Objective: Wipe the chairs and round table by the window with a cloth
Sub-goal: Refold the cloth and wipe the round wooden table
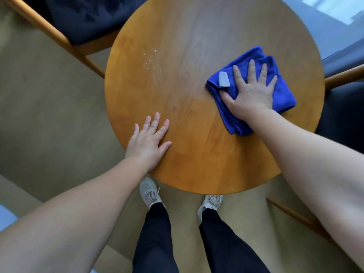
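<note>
Right hand (251, 95) flat on blue cloth (279, 91) (folded), round table (197, 164), chair (78, 22) beside

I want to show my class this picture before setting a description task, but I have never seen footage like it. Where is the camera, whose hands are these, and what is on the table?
There is no machine here. A person wears a wide-angle camera on the head, so this single picture looks down at their own arms, legs and shoes. The left hand lies flat, fingers straight, on the bare wood of the round table, near its edge. The right hand presses flat on a folded blue cloth with its fingers spread, not curled round it. A few small wet-looking droplets sit on the tabletop, away from both hands. A wooden chair with a dark cushion stands beyond the table, at upper left.
</note>
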A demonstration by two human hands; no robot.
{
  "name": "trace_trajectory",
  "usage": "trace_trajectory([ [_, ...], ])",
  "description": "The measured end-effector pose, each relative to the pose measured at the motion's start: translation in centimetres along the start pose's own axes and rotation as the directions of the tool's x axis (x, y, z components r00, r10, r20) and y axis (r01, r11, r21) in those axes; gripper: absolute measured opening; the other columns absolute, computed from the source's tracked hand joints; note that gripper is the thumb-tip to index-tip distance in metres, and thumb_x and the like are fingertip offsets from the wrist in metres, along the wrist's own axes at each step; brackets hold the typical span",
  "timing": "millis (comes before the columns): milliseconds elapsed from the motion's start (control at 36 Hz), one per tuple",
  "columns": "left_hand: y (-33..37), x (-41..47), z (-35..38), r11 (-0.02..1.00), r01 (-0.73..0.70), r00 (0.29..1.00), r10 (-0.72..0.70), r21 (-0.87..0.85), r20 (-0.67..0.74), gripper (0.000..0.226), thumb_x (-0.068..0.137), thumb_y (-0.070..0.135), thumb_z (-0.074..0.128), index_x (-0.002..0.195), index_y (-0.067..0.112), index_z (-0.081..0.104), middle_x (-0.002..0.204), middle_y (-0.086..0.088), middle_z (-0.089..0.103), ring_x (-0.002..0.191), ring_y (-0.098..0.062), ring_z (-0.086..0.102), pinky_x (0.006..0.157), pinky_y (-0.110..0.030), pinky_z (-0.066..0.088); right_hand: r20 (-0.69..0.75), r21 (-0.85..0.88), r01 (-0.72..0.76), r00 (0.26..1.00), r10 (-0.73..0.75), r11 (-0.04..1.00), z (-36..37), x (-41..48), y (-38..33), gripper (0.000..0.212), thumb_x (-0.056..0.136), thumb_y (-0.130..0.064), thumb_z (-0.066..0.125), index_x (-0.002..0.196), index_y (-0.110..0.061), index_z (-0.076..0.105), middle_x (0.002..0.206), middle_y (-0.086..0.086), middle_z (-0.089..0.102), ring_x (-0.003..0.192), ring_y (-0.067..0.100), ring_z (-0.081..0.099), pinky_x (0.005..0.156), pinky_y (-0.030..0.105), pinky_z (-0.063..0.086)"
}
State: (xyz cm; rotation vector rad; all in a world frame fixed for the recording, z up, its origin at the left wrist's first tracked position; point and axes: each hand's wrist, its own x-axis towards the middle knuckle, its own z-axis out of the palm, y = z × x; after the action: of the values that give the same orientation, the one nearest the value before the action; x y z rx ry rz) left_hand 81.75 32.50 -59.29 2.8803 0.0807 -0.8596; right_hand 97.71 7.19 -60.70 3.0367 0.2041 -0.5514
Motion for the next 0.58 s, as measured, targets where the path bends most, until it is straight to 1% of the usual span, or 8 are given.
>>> trace_trajectory([
  [111,-0.3,0.1,0.2,1.000,-0.017,1.000,0.017,-0.009,-0.005,0.063,0.096,0.055,0.030,0.150,0.037,0.002,0.158,0.005,-0.011,0.146,-0.018,-0.008,0.118,-0.043,0.001,0.005,-0.006,0.059,0.998,-0.059,0.998,0.2,-1.0,-2.2,0.083,0.083,-0.078,0.018,0.154,-0.037,0.006,0.163,0.007,-0.004,0.148,0.037,-0.007,0.115,0.063,-0.001],
  [222,-0.7,0.1,0.1,0.998,-0.055,0.998,0.055,0.002,-0.023,0.063,0.096,0.056,0.030,0.150,0.038,0.003,0.158,0.007,-0.008,0.146,-0.017,-0.004,0.118,-0.042,0.006,0.021,-0.009,0.107,0.994,-0.107,0.994,1.2,-4.4,-4.3,0.082,0.082,-0.076,0.016,0.154,-0.037,0.010,0.163,0.008,-0.001,0.148,0.037,-0.005,0.114,0.064,0.001],
  [278,-1.2,0.2,-0.2,0.996,-0.085,0.996,0.085,0.003,-0.031,0.062,0.096,0.055,0.032,0.150,0.038,0.006,0.159,0.007,-0.006,0.146,-0.016,0.000,0.118,-0.040,0.011,0.025,0.002,0.126,0.992,-0.126,0.992,2.1,-7.1,-5.7,0.082,0.081,-0.075,0.017,0.153,-0.036,0.015,0.163,0.009,0.004,0.148,0.038,-0.002,0.114,0.065,0.003],
  [389,-2.5,0.6,-1.3,0.984,-0.176,0.984,0.176,-0.016,-0.022,0.059,0.098,0.045,0.036,0.150,0.036,0.011,0.159,0.009,0.000,0.146,-0.012,0.007,0.116,-0.034,0.018,0.039,0.033,0.152,0.988,-0.153,0.988,4.3,-12.9,-8.4,0.079,0.082,-0.072,0.030,0.150,-0.031,0.032,0.160,0.013,0.019,0.146,0.043,0.011,0.111,0.069,0.010],
  [444,-3.7,0.5,-2.1,0.970,-0.242,0.969,0.242,-0.015,-0.042,0.058,0.098,0.040,0.039,0.150,0.031,0.017,0.159,0.008,0.005,0.145,-0.011,0.011,0.116,-0.031,0.016,0.050,0.036,0.149,0.987,-0.151,0.988,5.1,-15.3,-9.6,0.078,0.082,-0.071,0.035,0.148,-0.030,0.037,0.159,0.013,0.022,0.145,0.044,0.015,0.111,0.070,0.012],
  [500,-5.4,0.4,-2.9,0.958,-0.287,0.952,0.285,-0.008,-0.108,0.058,0.096,0.037,0.044,0.149,0.026,0.024,0.159,0.003,0.011,0.145,-0.014,0.013,0.115,-0.030,0.010,0.058,0.041,0.131,0.989,-0.133,0.991,5.5,-17.0,-10.7,0.078,0.081,-0.070,0.037,0.147,-0.029,0.040,0.158,0.014,0.025,0.144,0.044,0.017,0.110,0.071,0.014],
  [556,-7.8,0.7,-3.8,0.966,-0.255,0.954,0.247,-0.031,-0.169,0.061,0.095,0.038,0.047,0.150,0.022,0.024,0.159,-0.003,0.010,0.146,-0.018,0.008,0.116,-0.031,0.004,0.066,0.041,0.108,0.992,-0.110,0.993,5.6,-17.9,-11.7,0.078,0.080,-0.069,0.037,0.146,-0.028,0.041,0.157,0.015,0.028,0.144,0.045,0.019,0.109,0.071,0.016],
  [583,-9.1,1.0,-4.2,0.977,-0.212,0.965,0.204,-0.031,-0.167,0.065,0.095,0.041,0.047,0.151,0.020,0.019,0.160,-0.004,0.005,0.146,-0.019,0.003,0.116,-0.032,0.001,0.071,0.040,0.095,0.993,-0.097,0.995,5.6,-18.2,-12.0,0.078,0.080,-0.069,0.036,0.146,-0.027,0.041,0.156,0.015,0.029,0.143,0.045,0.020,0.109,0.071,0.016],
])
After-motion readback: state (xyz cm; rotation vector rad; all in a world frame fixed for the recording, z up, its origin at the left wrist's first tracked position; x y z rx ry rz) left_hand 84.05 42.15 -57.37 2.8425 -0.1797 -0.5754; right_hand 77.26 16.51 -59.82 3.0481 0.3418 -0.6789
